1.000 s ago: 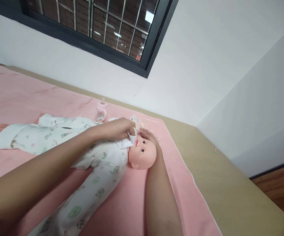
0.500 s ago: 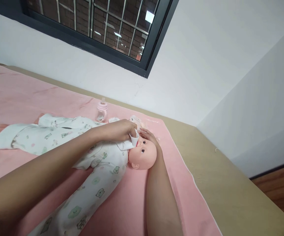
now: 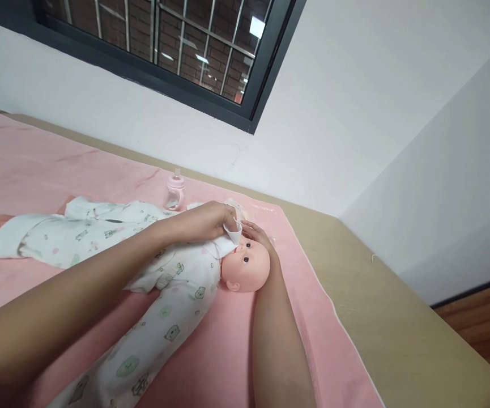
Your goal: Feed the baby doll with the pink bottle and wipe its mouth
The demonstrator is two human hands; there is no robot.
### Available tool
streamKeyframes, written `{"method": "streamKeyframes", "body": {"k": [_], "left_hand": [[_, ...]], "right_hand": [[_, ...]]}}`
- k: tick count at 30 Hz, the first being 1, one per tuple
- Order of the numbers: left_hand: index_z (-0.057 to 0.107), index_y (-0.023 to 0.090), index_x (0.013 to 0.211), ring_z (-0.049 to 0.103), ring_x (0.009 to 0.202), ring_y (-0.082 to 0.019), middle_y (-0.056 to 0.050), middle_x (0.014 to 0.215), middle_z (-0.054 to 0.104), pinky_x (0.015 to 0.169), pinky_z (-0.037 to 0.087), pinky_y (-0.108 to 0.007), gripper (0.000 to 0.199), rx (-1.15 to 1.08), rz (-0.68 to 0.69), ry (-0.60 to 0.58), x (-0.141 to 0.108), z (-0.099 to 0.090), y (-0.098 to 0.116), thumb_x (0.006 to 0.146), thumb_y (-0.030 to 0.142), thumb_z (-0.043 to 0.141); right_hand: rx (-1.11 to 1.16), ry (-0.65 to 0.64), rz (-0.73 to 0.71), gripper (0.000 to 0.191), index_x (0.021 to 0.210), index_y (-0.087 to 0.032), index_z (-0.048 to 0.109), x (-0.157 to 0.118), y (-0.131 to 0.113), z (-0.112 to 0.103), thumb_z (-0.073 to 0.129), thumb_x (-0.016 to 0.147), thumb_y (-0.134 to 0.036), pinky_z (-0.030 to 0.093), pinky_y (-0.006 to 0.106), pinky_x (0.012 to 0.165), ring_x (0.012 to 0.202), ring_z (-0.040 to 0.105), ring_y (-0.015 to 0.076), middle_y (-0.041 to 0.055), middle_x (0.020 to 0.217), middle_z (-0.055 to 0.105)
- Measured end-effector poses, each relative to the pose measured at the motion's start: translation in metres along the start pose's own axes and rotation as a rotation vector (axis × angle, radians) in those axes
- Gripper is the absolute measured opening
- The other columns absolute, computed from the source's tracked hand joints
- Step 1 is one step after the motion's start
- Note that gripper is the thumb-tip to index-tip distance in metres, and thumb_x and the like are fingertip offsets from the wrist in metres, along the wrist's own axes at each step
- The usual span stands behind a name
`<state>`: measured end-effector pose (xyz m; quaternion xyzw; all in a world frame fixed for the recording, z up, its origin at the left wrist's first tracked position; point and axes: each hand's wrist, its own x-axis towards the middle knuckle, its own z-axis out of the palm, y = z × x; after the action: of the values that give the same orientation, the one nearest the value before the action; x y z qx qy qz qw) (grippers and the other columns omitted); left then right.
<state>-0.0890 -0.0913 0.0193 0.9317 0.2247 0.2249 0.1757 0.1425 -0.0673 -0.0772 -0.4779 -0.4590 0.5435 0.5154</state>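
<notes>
A baby doll (image 3: 248, 269) in white patterned clothes lies on its back on a pink mat, its head toward the right. My left hand (image 3: 213, 220) grips a white cloth (image 3: 230, 238), which lies over the doll's chin and neck. Against the far side of the doll's head rests my right hand (image 3: 259, 235), its fingers spread out beside the cheek. The doll's mouth is partly covered by the cloth, while both eyes show. One patterned sleeve (image 3: 172, 323) stretches toward the bottom of the view.
A pink baby bottle (image 3: 175, 192) stands on the mat (image 3: 223, 345) beyond the doll. Something clear and crumpled (image 3: 236, 208) lies behind my hands. The wooden surface (image 3: 355, 294) borders the mat, with a wall and a dark-framed window (image 3: 251, 113) behind.
The cloth in my left hand has shifted slightly, its edge now a little further right by the doll's mouth. My right hand stays at the head.
</notes>
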Motion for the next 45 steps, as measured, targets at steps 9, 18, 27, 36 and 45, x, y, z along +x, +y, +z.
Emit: {"method": "streamKeyframes", "body": {"k": [9, 18, 27, 36, 45], "left_hand": [[0.061, 0.015, 0.067, 0.054, 0.072, -0.014, -0.003, 0.081, 0.059, 0.064, 0.036, -0.025, 0.021, 0.058, -0.005, 0.013, 0.002, 0.005, 0.001, 0.078, 0.009, 0.044], [0.063, 0.015, 0.069, 0.054, 0.072, -0.013, -0.003, 0.083, 0.059, 0.065, 0.036, -0.024, 0.022, -0.007, 0.013, -0.005, 0.001, 0.004, 0.001, 0.077, 0.009, 0.043], [0.064, 0.016, 0.068, 0.055, 0.074, -0.012, -0.001, 0.085, 0.061, 0.066, 0.036, -0.022, 0.026, -0.042, 0.019, -0.028, 0.0, 0.003, -0.002, 0.068, 0.001, 0.043], [0.067, 0.016, 0.072, 0.056, 0.074, -0.012, -0.002, 0.087, 0.062, 0.065, 0.037, -0.023, 0.029, -0.042, 0.052, -0.067, -0.002, 0.002, -0.003, 0.068, 0.001, 0.042], [0.069, 0.018, 0.074, 0.057, 0.076, -0.014, -0.002, 0.089, 0.063, 0.067, 0.038, -0.024, 0.029, -0.034, 0.033, -0.118, -0.004, 0.0, -0.002, 0.071, 0.005, 0.044]], "right_hand": [[0.01, 0.002, 0.019, 0.039, 0.106, -0.024, 0.063, -0.004, -0.003, 0.003, 0.074, 0.07, -0.034, 0.051, 0.042, 0.089, 0.103, 0.066, 0.0257, 0.006, 0.103, 0.072], [0.016, 0.01, 0.042, 0.042, 0.106, -0.024, 0.063, -0.005, -0.003, 0.003, 0.075, 0.068, -0.035, 0.051, 0.046, 0.09, 0.102, 0.066, 0.0275, 0.0057, 0.102, 0.072], [0.007, -0.006, 0.012, 0.044, 0.105, -0.023, 0.063, 0.007, 0.004, -0.005, 0.077, 0.065, -0.036, 0.049, 0.043, 0.091, 0.097, 0.067, 0.024, 0.0056, 0.103, 0.072], [0.033, 0.021, 0.022, 0.046, 0.108, -0.024, 0.062, 0.002, 0.003, -0.002, 0.076, 0.066, -0.035, 0.048, 0.041, 0.093, 0.102, 0.065, 0.0235, 0.0056, 0.109, 0.07], [0.02, 0.022, 0.012, 0.049, 0.11, -0.022, 0.061, 0.003, 0.002, -0.002, 0.076, 0.065, -0.033, 0.048, 0.039, 0.095, 0.105, 0.064, 0.0226, 0.0052, 0.104, 0.07]]}}
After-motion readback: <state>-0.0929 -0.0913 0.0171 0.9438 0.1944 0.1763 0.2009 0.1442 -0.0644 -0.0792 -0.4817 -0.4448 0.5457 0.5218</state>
